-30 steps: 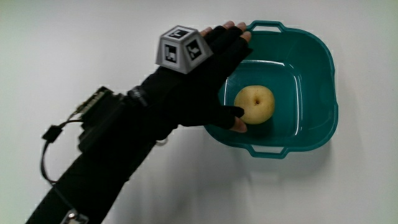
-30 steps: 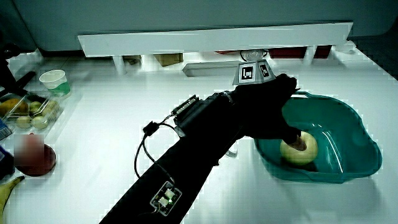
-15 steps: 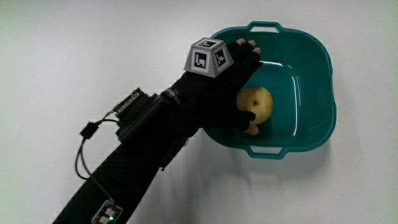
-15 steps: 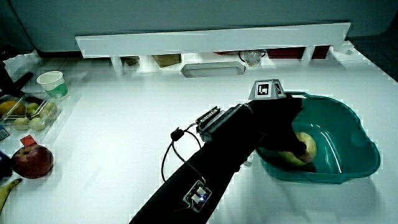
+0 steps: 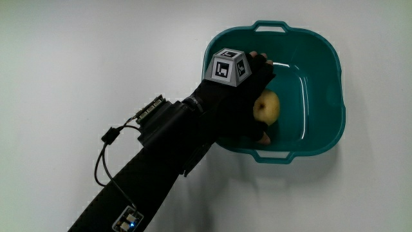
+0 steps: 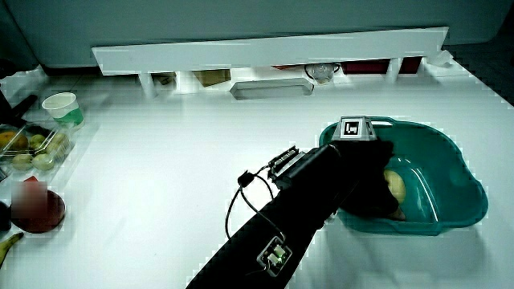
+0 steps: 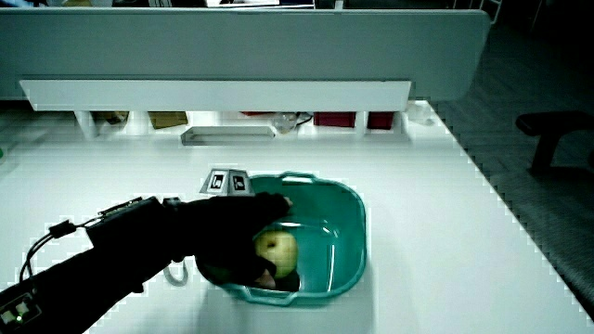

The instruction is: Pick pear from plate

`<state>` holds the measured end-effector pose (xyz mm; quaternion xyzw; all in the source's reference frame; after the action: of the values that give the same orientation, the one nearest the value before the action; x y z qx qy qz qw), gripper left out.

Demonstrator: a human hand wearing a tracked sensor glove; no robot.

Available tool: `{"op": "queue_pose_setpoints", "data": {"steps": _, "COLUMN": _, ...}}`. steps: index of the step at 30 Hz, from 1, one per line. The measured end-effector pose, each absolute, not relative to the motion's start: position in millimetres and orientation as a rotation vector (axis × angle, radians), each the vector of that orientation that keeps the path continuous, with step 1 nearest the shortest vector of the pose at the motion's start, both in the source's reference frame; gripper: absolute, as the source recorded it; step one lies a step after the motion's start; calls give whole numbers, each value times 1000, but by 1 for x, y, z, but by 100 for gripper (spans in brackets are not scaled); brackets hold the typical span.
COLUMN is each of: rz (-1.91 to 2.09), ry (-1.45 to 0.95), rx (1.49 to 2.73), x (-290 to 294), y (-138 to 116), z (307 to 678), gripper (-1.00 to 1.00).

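A yellow pear (image 5: 270, 107) lies inside a teal basin (image 5: 338, 84) with two handles. The gloved hand (image 5: 252, 98) reaches into the basin, fingers curled around the pear and thumb on the side nearer the person. The patterned cube (image 5: 228, 66) sits on the hand's back, above the basin's rim. In both side views the hand (image 6: 365, 172) (image 7: 243, 243) covers part of the pear (image 6: 397, 187) (image 7: 277, 249), which seems to rest low in the basin (image 6: 464, 183) (image 7: 351, 232). The dark forearm runs from the basin toward the person.
In a side view, a paper cup (image 6: 63, 106), a clear box of fruit (image 6: 32, 144), a red apple (image 6: 36, 205) and a banana tip (image 6: 6, 245) sit at the table's edge. A flat metal tray (image 6: 269, 87) lies by the low partition (image 6: 265, 52).
The hand has moved from the basin's rim deeper into the basin. Its fingers have closed around the pear, and more of the pear is now covered.
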<state>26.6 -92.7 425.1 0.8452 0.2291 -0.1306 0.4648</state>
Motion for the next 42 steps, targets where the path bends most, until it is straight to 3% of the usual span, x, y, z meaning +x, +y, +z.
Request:
{"op": "queue_pose_setpoints", "data": {"steps": 7, "rz": -298, "ry": 569, "rx": 2076, "x": 29, "y": -91, "z": 427, "gripper": 0}}
{"op": "queue_pose_setpoints", "data": {"steps": 32, "rz": -283, "ry": 603, "rx": 2216, "x": 38, "y": -83, "z": 419, "gripper": 100}}
{"op": "queue_pose_setpoints", "data": {"steps": 42, "rz": -276, "ry": 650, "rx": 2282, "x": 41, "y": -79, "z": 419, "gripper": 100}}
